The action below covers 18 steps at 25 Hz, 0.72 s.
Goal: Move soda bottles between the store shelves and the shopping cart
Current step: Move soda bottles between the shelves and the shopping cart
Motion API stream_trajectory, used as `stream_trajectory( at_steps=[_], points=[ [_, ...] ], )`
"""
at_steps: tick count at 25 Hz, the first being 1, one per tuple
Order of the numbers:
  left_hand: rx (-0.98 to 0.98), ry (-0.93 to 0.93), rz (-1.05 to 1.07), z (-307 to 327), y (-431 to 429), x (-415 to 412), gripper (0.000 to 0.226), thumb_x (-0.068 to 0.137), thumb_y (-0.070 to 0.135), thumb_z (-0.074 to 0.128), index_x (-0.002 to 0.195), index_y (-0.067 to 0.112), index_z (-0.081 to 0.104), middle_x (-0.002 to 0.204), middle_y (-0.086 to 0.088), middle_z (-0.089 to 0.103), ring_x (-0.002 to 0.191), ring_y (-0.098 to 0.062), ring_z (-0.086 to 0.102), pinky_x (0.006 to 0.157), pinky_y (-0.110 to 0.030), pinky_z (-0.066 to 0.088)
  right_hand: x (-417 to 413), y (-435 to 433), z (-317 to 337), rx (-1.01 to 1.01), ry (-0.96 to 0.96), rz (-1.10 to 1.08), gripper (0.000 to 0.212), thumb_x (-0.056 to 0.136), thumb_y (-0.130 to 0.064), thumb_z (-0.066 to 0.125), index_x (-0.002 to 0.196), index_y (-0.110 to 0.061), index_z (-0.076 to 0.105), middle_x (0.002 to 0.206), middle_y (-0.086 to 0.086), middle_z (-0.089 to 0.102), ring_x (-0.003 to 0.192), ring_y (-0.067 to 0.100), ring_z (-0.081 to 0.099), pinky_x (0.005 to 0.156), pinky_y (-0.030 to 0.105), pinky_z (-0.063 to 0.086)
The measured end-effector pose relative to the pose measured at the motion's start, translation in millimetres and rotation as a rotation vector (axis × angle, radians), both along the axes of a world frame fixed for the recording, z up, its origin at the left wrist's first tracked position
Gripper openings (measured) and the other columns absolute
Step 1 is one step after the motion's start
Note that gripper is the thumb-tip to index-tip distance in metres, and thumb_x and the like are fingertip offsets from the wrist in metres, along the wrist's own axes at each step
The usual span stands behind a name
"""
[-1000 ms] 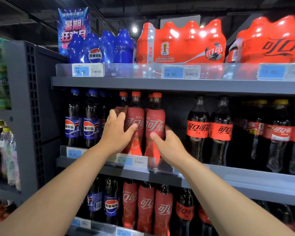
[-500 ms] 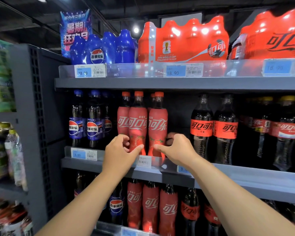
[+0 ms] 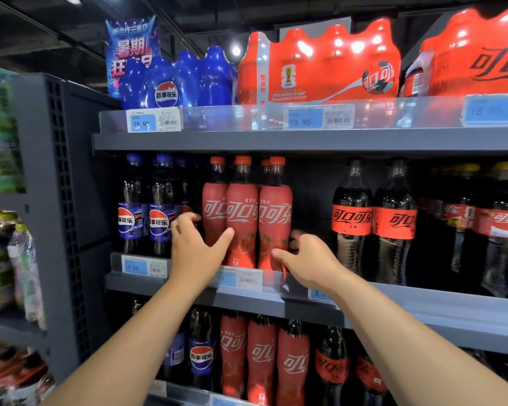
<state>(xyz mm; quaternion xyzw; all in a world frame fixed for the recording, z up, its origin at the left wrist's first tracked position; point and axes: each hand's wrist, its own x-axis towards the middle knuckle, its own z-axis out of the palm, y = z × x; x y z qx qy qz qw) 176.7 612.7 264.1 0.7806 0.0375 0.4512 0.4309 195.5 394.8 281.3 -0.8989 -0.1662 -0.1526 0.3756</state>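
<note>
Three red-sleeved cola bottles (image 3: 242,218) with orange caps stand upright in a tight group on the middle shelf (image 3: 393,303). My left hand (image 3: 195,253) is spread across their lower left side. Its thumb lies on the middle bottle and its fingers reach past the leftmost one. My right hand (image 3: 310,259) curls round the lower part of the rightmost red bottle (image 3: 276,212), thumb on the front and fingers on its right side. No shopping cart is in view.
Blue-label cola bottles (image 3: 159,218) stand left of the red ones, and black cola bottles with red labels (image 3: 373,224) stand to the right. Shrink-wrapped multipacks (image 3: 317,65) fill the top shelf. More bottles (image 3: 261,361) line the shelf below. A grey upright (image 3: 47,200) borders the left side.
Both hands have slid down from the bottles' middles to their lower parts. My left hand has spread open. The view has moved closer to the shelf.
</note>
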Motion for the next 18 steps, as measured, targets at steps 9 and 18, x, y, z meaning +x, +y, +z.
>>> stream_trajectory(
  at_steps=[9, 18],
  points=[
    [-0.036, 0.296, -0.145, 17.0, 26.3, 22.4, 0.056, 0.086, 0.025, 0.079, 0.129, 0.011, 0.047, 0.107, -0.005, 0.066, 0.097, -0.023, 0.064, 0.08, -0.034, 0.052, 0.1, -0.2, -0.8, 0.027, -0.02, 0.043, 0.032, 0.096, -0.037, 0.068, 0.12, -0.016, 0.064, 0.107, -0.003, 0.074, 0.096, 0.016, 0.068, 0.089, 0.034, 0.055],
    [-0.019, 0.368, -0.428, 13.8, 52.3, 10.5, 0.042, 0.098, 0.033, 0.065, 0.133, 0.029, 0.042, 0.111, 0.022, 0.058, 0.088, 0.013, 0.062, 0.073, -0.016, 0.05, -0.4, 4.7, -2.4, 0.033, -0.015, -0.007, 0.024, 0.096, -0.038, 0.066, 0.109, -0.018, 0.063, 0.087, -0.003, 0.072, 0.079, 0.012, 0.067, 0.067, 0.026, 0.051]
  ],
)
